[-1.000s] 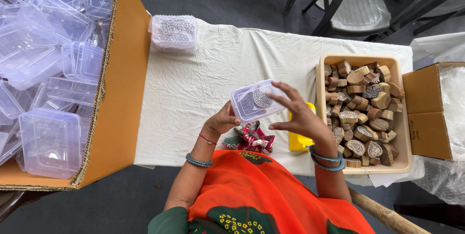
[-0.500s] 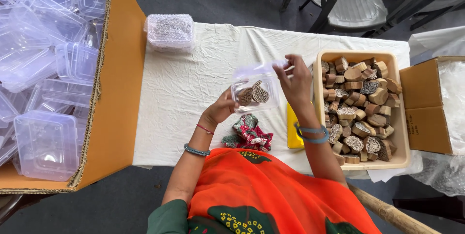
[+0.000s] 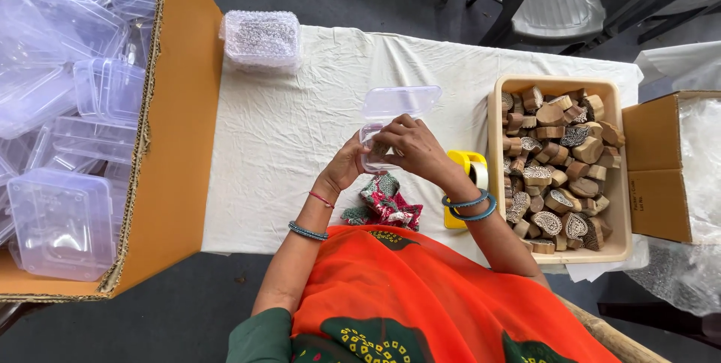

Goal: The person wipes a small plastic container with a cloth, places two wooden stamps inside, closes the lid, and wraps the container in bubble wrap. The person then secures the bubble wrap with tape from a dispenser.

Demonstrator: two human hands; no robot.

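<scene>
Left hand point(image 3: 347, 169) cupped under clear box point(image 3: 373, 154), lid point(image 3: 400, 100) flipped open behind. Right hand point(image 3: 409, 147) curled over box top, fingers bent inside. Tape dispenser point(image 3: 467, 175) right of box.

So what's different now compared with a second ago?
The small clear box now has its lid swung open, away from the person. A second ago the right hand was reaching over its closed top; now it sits at the box's open mouth. The left hand holds the box as before. The tray of wooden blocks, yellow tape dispenser and folded cloth haven't moved.
</scene>
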